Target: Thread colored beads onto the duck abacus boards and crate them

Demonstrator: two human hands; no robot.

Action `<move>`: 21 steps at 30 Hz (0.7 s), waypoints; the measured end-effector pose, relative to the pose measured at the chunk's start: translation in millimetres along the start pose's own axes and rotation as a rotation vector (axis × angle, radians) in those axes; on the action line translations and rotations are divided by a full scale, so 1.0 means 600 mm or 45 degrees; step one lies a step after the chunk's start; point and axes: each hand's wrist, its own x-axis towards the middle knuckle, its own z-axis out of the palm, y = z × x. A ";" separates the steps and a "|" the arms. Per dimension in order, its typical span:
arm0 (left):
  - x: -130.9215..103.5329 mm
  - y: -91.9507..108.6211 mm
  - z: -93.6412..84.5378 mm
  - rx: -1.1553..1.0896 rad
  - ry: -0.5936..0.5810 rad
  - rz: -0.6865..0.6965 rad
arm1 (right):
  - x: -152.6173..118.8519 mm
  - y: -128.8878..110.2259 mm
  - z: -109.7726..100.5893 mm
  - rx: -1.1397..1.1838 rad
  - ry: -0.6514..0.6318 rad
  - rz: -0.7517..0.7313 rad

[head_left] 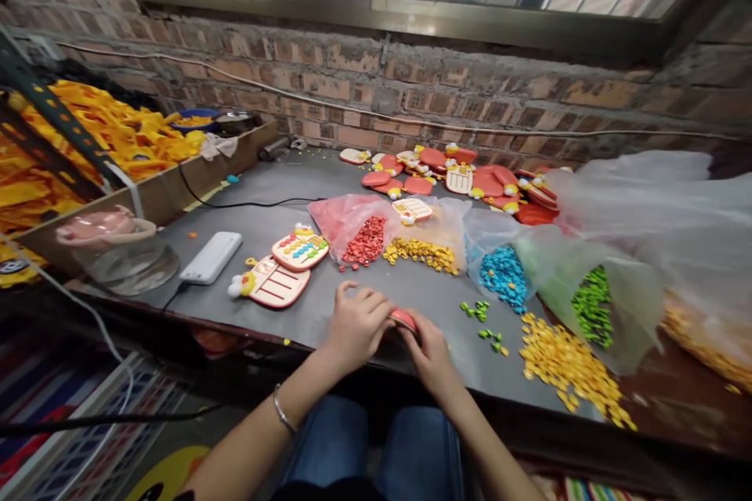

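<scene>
Just above my knees, at the near edge of the grey work mat (346, 282), I hold a small red piece (403, 318) between both hands. My left hand (356, 322) is curled over one end, fingers closed on it, and my right hand (432, 348) pinches the other end with thumb and fingers; two grips, I'd judge, steady something this small better than one. My fingers hide most of it. To my right, loose yellow pieces (564, 360) and a few green pieces (475, 311) lie spread on the surface, probably for easy picking. Left of my hands, a cream board (279, 290) with bare slots lies partly under a bead-filled board (301, 249). Beyond, clear bags lie with mouths towards me, seemingly so I can reach in: red beads (365, 241), yellow beads (420, 254), blue beads (504, 275), each colour mostly apart. Farthest, red-backed boards (435, 160) are heaped by the brick wall (352, 94), out of my elbows' way, I suppose.
</scene>
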 end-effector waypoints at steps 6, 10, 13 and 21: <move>-0.033 0.020 0.025 -0.041 0.246 -0.113 | -0.019 -0.001 0.018 -0.180 0.097 -0.137; -0.038 0.026 0.037 0.027 0.304 -0.093 | -0.012 -0.008 0.005 -0.178 0.045 -0.185; -0.042 0.028 0.038 0.044 0.298 -0.024 | -0.002 -0.018 -0.011 -0.142 -0.027 -0.243; -0.082 0.015 0.040 -0.209 0.271 0.080 | 0.031 -0.028 -0.017 -0.471 -0.010 -0.810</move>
